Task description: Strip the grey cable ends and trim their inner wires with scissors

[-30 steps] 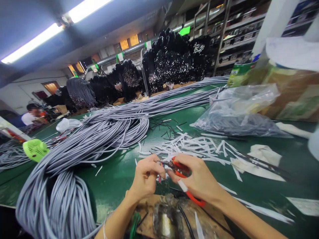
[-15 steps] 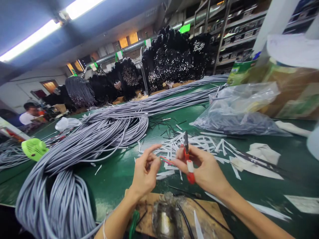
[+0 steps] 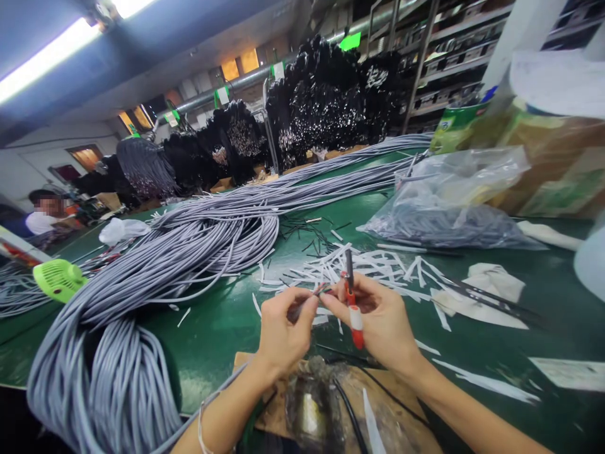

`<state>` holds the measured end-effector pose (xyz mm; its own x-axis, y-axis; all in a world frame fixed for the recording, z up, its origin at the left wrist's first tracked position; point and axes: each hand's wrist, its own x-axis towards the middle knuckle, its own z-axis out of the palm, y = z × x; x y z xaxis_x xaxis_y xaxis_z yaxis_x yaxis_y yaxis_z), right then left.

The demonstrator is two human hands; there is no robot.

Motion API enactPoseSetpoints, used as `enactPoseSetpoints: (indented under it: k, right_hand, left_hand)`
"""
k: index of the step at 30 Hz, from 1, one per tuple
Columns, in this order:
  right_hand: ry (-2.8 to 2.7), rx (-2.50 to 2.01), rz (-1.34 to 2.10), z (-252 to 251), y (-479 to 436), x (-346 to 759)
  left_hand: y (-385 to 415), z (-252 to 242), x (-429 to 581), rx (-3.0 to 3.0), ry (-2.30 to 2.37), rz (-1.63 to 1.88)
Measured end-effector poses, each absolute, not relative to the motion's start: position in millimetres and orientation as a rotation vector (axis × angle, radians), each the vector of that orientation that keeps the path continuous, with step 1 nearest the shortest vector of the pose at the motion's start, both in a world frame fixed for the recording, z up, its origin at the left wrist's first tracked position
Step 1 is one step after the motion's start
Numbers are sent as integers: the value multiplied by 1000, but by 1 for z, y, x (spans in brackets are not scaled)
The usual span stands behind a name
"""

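Both hands are up over the green table [image 3: 222, 328], working the end of a thin cable [image 3: 309, 297]. The left hand [image 3: 282, 331] is closed, pinching that cable end between thumb and fingertips, its fine red wires poking out toward the right. The right hand [image 3: 382, 321] is closed around the red-handled scissors [image 3: 352, 302], blades pointing up and parked, while its thumb and forefinger meet the wire tips. Looks like the sorting step between cuts. The next move, I'd judge, calls for a steady pinch and tipping the blades down. White scraps [image 3: 378, 268] litter the table beyond, the big grey cable coil [image 3: 155, 277] lies left
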<state>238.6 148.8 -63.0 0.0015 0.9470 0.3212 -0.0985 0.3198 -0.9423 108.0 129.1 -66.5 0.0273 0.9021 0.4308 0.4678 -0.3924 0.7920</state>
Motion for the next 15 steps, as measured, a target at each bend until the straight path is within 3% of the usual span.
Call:
enactPoseSetpoints:
  k: [7,15]
  right_hand:
    - [-1339,-943,909,-75,148,233]
    - [-1159,-881,1212,-66,153,233]
  left_hand:
    - [136,-67,110,1277,1240,1513]
    - [138,-60,107,1029,899,1417]
